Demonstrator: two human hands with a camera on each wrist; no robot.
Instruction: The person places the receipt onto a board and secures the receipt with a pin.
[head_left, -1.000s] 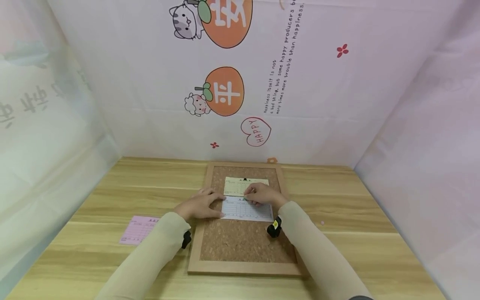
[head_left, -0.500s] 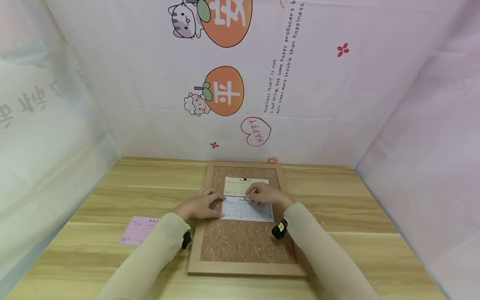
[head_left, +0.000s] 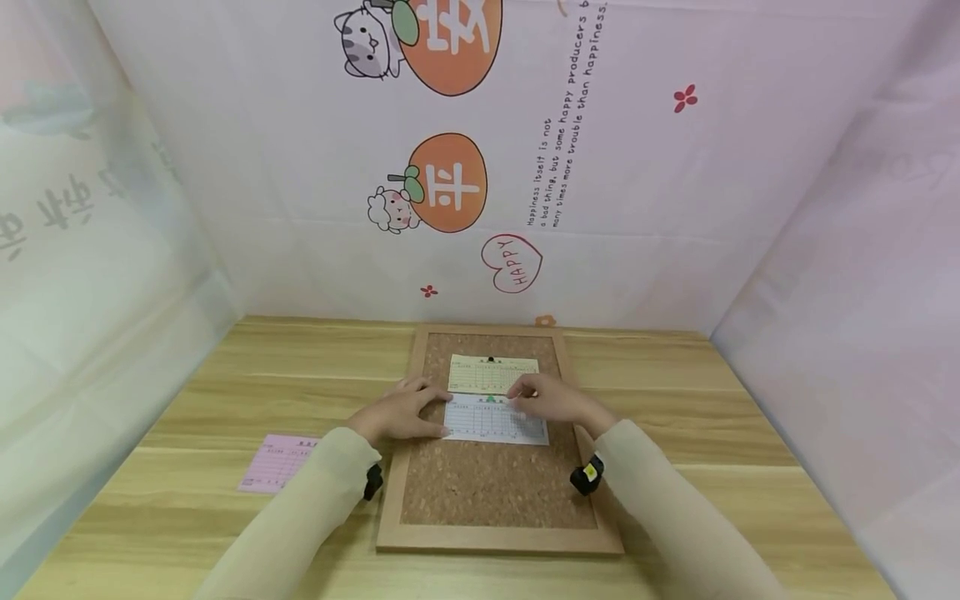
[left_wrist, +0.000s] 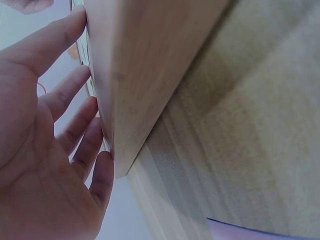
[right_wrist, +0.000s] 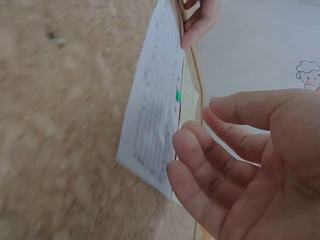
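A white printed slip [head_left: 491, 421] lies on a wood-framed cork board [head_left: 495, 492], with a green pushpin [head_left: 491, 398] at its top edge. Just above it is a yellow slip [head_left: 472, 375] with a black pin [head_left: 491, 359] near its top. My left hand [head_left: 401, 410] rests at the board's left side, thumb and fingertips touching the white slip's left edge. My right hand [head_left: 551, 398] hovers over the white slip's upper right, fingers loosely bent and holding nothing, as the right wrist view shows; the green pin [right_wrist: 178, 95] stands apart from its fingertips.
A pink slip [head_left: 277, 462] lies on the wooden table [head_left: 712, 450] left of the board, partly hidden by the left sleeve. Printed white cloth [head_left: 600, 275] walls the table at the back and both sides.
My right hand has let go of the green pushpin and moved to the right, leaving the pin in the white slip. The left hand has stayed in place.
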